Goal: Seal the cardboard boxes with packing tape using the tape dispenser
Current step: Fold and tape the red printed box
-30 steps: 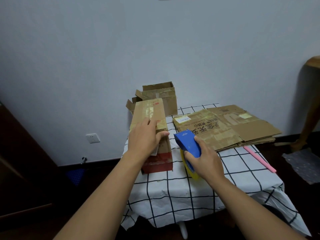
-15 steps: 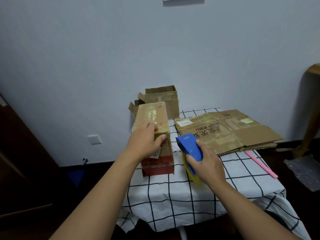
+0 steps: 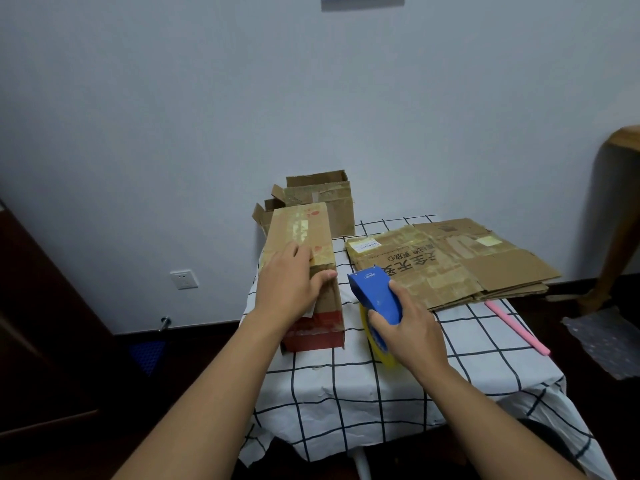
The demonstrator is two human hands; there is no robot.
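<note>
Risk entry, noted left to right. Your left hand (image 3: 290,286) lay flat on the near end of the tall box (image 3: 304,271), palm down with the thumb hooked over its right top edge, pressing rather than clasping. That box stood near the left edge of the table (image 3: 346,396), and an off-centre push could have slid it over that edge, taking the cloth along. Its top already carried old glossy tape patches; fresh tape laid over them might have bonded poorly or wrinkled.

Behind it stood an open box (image 3: 322,199), flaps up, not yet closed.

Your right hand (image 3: 403,329) was closed around the blue tape dispenser (image 3: 375,294), its yellow tape roll (image 3: 379,344) low beside the table and just right of the tall box. Whether a free tape end was ready, you could not tell from this view; a stuck-back end would have stalled the first pull. The cutter blade was not visible, so fingers near the nose were a hazard.

Flattened cardboard (image 3: 450,265) lay further right, well clear.
</note>
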